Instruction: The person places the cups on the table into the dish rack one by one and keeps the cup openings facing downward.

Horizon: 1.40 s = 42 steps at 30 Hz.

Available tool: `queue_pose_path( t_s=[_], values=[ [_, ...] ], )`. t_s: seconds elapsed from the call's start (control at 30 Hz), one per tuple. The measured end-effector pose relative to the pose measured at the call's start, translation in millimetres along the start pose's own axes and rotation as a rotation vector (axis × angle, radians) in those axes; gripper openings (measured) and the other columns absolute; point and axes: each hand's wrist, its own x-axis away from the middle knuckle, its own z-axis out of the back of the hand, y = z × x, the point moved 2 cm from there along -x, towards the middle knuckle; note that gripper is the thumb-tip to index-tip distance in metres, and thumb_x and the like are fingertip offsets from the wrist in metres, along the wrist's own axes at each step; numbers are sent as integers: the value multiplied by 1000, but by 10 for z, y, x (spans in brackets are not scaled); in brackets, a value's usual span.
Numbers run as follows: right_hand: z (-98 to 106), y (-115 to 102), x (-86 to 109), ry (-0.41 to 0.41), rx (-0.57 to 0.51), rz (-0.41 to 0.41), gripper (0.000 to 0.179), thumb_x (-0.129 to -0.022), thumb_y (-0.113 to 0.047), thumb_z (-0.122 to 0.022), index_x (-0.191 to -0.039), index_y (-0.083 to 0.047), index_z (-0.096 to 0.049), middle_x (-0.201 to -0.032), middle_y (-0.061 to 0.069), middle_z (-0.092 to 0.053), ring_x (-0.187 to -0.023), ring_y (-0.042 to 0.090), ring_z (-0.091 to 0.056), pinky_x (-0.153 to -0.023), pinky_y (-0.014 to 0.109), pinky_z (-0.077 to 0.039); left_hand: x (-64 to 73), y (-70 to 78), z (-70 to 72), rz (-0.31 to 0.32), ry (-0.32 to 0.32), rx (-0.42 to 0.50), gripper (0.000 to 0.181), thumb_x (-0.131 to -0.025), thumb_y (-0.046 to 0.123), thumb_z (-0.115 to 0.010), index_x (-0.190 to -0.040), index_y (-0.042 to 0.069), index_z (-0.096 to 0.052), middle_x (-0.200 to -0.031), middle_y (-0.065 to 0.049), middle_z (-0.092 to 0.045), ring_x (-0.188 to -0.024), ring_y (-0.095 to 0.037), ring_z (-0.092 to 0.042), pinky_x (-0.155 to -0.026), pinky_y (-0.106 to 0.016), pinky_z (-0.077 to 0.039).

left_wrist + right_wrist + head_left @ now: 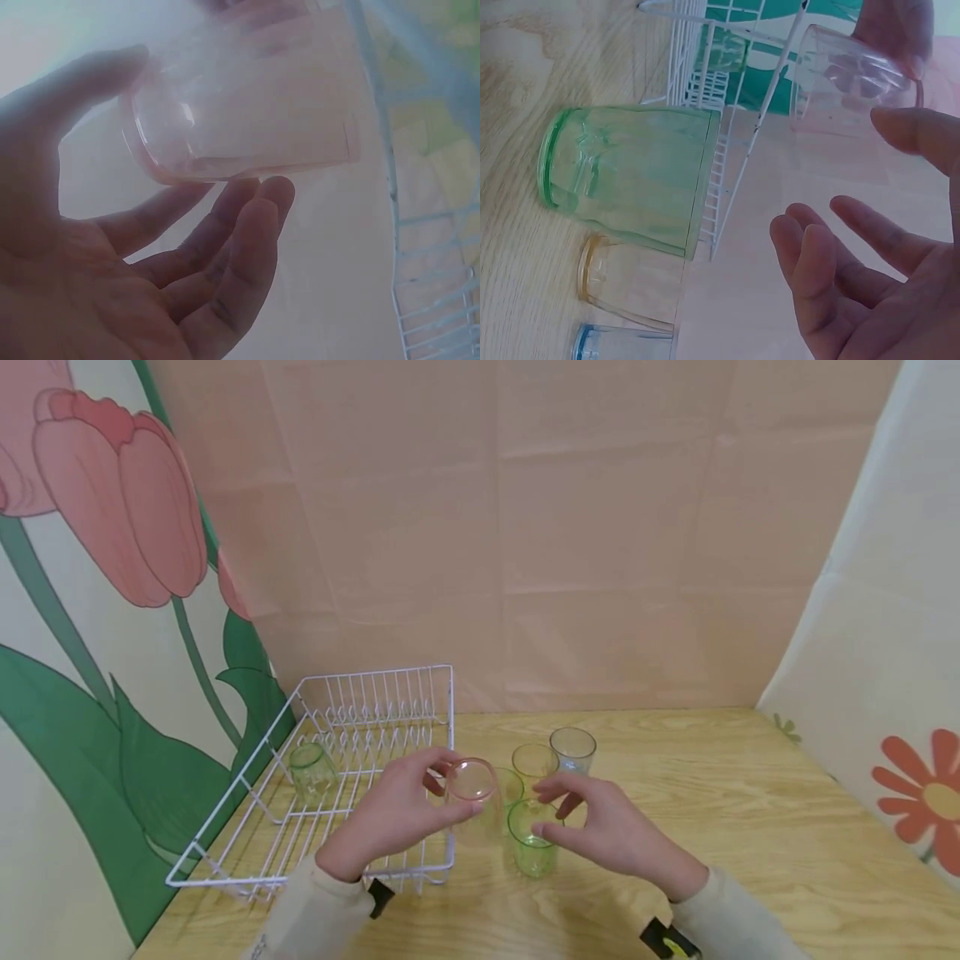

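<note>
A clear pink drinking glass (474, 783) is held upside down by my left hand (408, 797), off the table beside the rack. Its thumb lies at the thick base and the fingers at the side (247, 127). My right hand (600, 827), with fingers loosely bent and apart, hovers over a green glass (535, 852) that stands upright on the table. Nothing is in its grasp; the pink glass (847, 90) shows just past its thumb in the right wrist view. Behind the green glass stand a yellow-green glass (512, 785), an amber glass (534, 758) and a grey-blue glass (573, 745).
On the left stands a white wire dish rack (452, 693), its right edge close to my left hand. Another green glass (311, 777) sits upside down in its left part. The wooden table (675, 777) runs back to a pink cloth wall (600, 568), with flower-printed sheets at both sides.
</note>
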Motion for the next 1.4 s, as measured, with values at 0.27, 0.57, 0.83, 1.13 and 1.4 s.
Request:
queue_pose_path(
  t_s=[0.27, 0.57, 0.83, 1.13, 1.4],
  values=[
    [15, 8, -8, 19, 23, 1, 38, -87, -36, -78, -118, -16, -67, -107, -4, -70, -84, 7, -63, -70, 27, -50, -48, -154, 226, 52, 45, -70, 48, -77, 41, -84, -115, 17, -67, -102, 2, -66, -83, -14, -62, -66, -31, -50],
    [-12, 27, -13, 8, 25, -31, 36, -87, -36, -77, -117, -19, -67, -108, -6, -69, -84, 6, -63, -68, 26, -50, -43, -317, 587, 113, 84, -149, 50, -83, 36, -80, -116, 3, -64, -101, -7, -66, -78, -17, -62, -64, -31, -51],
    [-32, 36, -14, 1, 19, -38, 34, -87, -37, -77, -115, -19, -68, -108, -5, -69, -84, 8, -62, -68, 26, -50, -175, -594, 811, 221, 95, -233, 43, -86, 36, -76, -104, 0, -62, -97, -13, -67, -80, -23, -61, -66, -34, -49],
    [-43, 43, -4, -1, 20, -35, 34, -88, -38, -76, -114, -18, -68, -107, -5, -70, -83, 8, -62, -66, 25, -50, -294, -1016, 875, 270, 66, -233, 43, -89, 39, -73, -90, 0, -56, -77, -9, -59, -61, -19, -56, -55, -32, -46],
    [-34, 29, -13, -14, 22, -1, 34, -88, -39, -75, -112, -17, -68, -107, -4, -69, -82, 8, -61, -67, 25, -49, -387, -1286, 854, 329, 44, -270, 46, -91, 46, -67, -78, 4, -55, -67, -5, -52, -59, -20, -52, -51, -31, -41]
  ],
)
